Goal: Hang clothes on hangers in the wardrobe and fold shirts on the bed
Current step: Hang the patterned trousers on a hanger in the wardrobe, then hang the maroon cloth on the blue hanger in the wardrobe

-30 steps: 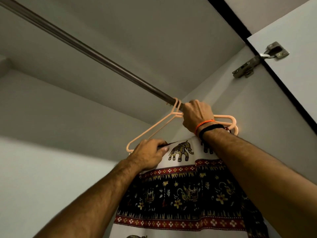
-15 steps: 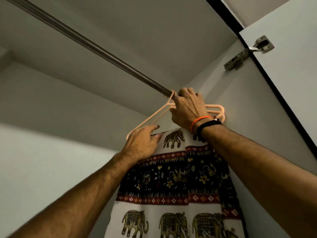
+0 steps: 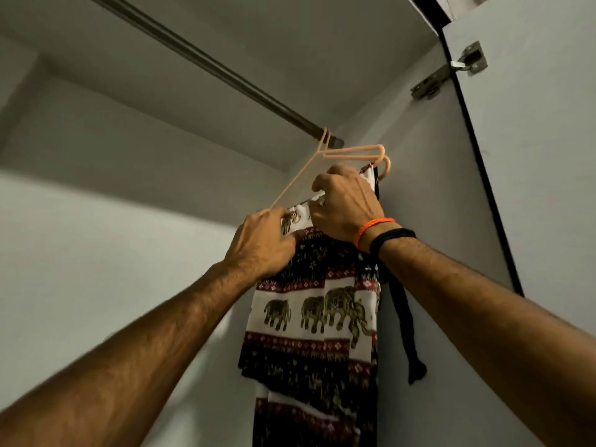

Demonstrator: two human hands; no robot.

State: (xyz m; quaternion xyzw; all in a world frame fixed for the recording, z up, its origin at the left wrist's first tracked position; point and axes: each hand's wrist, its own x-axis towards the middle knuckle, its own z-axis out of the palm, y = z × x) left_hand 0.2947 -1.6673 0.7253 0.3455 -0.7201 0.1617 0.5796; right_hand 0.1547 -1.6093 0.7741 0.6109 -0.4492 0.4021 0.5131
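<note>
A peach plastic hanger [image 3: 351,152] hangs by its hook on the dark wardrobe rail [image 3: 206,62], close to the rail's right end. An elephant-print garment [image 3: 316,317] in white, black and red drapes over the hanger's lower bar and falls straight down. My left hand [image 3: 263,243] pinches the garment's top edge at the left part of the bar. My right hand [image 3: 346,204], with an orange and a black wristband, grips the cloth at the bar's middle. A black drawstring [image 3: 406,333] dangles on the garment's right side.
The grey right side wall of the wardrobe [image 3: 429,221] is just beyond the hanger's right tip. The open door [image 3: 548,188] with a metal hinge [image 3: 451,71] stands on the right. The rail runs bare toward the upper left.
My right hand has let go of the hanger's neck near the rail and dropped to the cloth on the bar. The hanger hangs on the rail by itself. The view tilted down.
</note>
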